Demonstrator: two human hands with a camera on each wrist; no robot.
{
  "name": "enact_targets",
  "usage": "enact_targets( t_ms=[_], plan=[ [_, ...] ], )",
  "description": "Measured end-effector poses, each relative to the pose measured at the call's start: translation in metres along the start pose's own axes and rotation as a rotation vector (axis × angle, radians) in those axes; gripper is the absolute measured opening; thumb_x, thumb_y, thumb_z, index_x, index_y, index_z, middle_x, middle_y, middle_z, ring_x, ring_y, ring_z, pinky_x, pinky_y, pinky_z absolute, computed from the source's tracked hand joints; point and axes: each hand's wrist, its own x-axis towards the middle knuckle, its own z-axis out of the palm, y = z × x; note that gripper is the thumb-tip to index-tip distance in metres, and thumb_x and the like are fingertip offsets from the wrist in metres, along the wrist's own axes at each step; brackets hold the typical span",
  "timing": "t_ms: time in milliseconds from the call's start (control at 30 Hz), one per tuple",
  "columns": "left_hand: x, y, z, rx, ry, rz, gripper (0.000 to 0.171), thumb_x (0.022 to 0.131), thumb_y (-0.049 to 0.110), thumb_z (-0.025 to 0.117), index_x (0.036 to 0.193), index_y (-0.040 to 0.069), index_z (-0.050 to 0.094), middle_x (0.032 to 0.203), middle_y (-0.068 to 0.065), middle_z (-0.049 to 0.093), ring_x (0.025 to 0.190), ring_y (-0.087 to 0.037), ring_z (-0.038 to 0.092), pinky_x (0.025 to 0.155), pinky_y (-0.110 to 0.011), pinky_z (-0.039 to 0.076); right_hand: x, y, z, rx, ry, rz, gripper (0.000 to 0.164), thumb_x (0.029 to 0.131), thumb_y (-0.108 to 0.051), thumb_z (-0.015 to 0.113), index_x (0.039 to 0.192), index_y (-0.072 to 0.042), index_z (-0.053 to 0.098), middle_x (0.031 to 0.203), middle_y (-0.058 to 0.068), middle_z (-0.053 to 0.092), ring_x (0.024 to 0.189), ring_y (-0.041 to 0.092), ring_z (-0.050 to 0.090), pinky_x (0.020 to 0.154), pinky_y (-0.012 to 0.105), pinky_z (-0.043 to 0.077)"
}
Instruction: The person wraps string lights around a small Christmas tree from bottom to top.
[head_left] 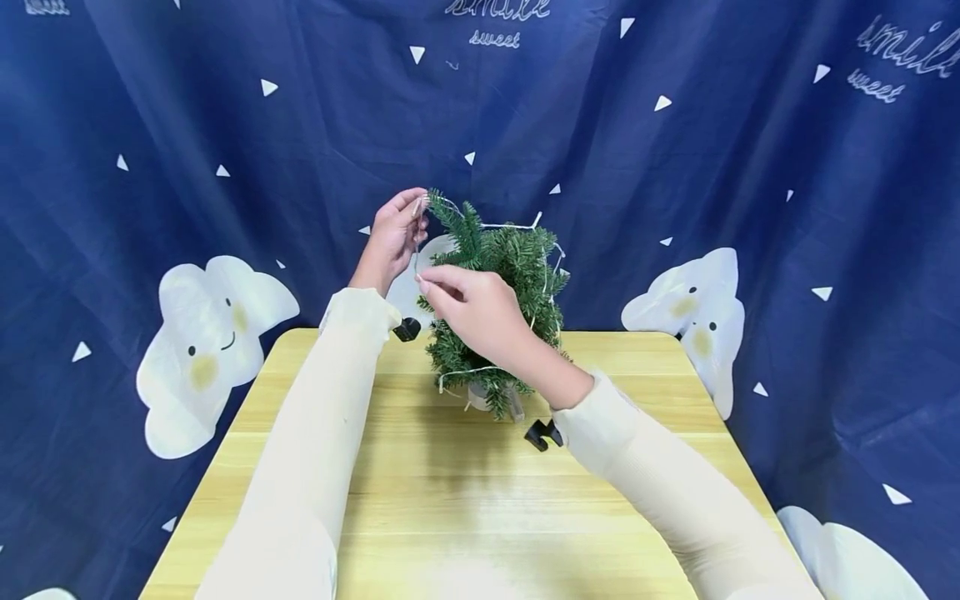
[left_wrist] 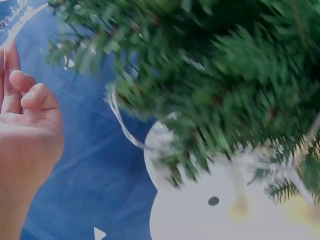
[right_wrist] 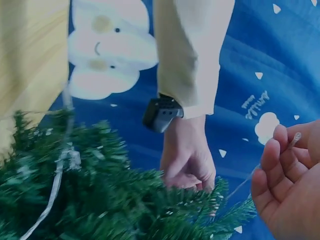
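A small green artificial Christmas tree (head_left: 521, 262) stands on the table, with a clear-wired string of fairy lights (head_left: 510, 226) looped around its branches. Beside the treetop, my left hand (head_left: 393, 233) pinches the light string between thumb and fingers. My right hand (head_left: 483, 312) reaches across the front of the tree and pinches a lower stretch of that wire. In the right wrist view, a small clear bulb (right_wrist: 297, 136) pokes out at the right hand's fingertips, and a thin wire runs from there toward the left hand (right_wrist: 190, 160). Branches partly hide the left fingertips there.
The wooden table (head_left: 465, 500) reaches up to a dark blue curtain (head_left: 337, 108) printed with white clouds and triangles. Black wrist cameras sit at the left cuff (head_left: 407, 330) and the right cuff (head_left: 542, 435). A light-coloured tree base (head_left: 477, 396) shows under the lower branches.
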Motion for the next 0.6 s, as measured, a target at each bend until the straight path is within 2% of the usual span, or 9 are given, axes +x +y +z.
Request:
enact_targets(
  t_ms=[67, 233, 400, 600],
  plan=[
    [-0.002, -0.003, -0.005, 0.048, 0.001, -0.001, 0.009, 0.102, 0.007, 0.058, 0.1, 0.011, 0.067, 0.082, 0.001, 0.065, 0.057, -0.009, 0.049, 0.045, -0.019, 0.035, -0.007, 0.004, -0.001, -0.074, -0.011, 0.007, 0.024, 0.102, -0.03, 0.06, 0.12, -0.024, 0.074, 0.074, -0.011, 0.068, 0.063, 0.004, 0.057, 0.066, 0.03, 0.048],
    [-0.007, -0.005, -0.008, 0.164, -0.006, -0.029, 0.009, 0.101, 0.008, 0.06, 0.1, 0.013, 0.067, 0.088, 0.002, 0.068, 0.06, -0.008, 0.05, 0.048, -0.019, 0.034, -0.021, 0.015, -0.005, -0.195, -0.008, 0.037, 0.022, 0.102, -0.035, 0.059, 0.116, -0.028, 0.075, 0.073, -0.014, 0.065, 0.062, 0.006, 0.054, 0.06, 0.031, 0.046],
    [-0.011, -0.009, -0.014, 0.235, -0.008, -0.08, 0.006, 0.099, 0.011, 0.064, 0.104, 0.012, 0.067, 0.093, 0.003, 0.072, 0.064, -0.008, 0.049, 0.052, -0.021, 0.034, -0.03, 0.026, -0.008, -0.231, -0.022, 0.061, 0.021, 0.102, -0.035, 0.059, 0.111, -0.028, 0.076, 0.07, -0.013, 0.062, 0.057, 0.009, 0.051, 0.053, 0.03, 0.039],
    [-0.014, -0.018, -0.021, 0.276, 0.0, -0.11, 0.005, 0.099, 0.012, 0.065, 0.103, 0.012, 0.068, 0.099, 0.004, 0.075, 0.064, -0.008, 0.05, 0.054, -0.023, 0.035, -0.038, 0.038, -0.011, -0.253, -0.017, 0.065, 0.02, 0.101, -0.034, 0.061, 0.108, -0.025, 0.077, 0.066, -0.012, 0.06, 0.054, 0.009, 0.048, 0.051, 0.03, 0.036]
  ],
)
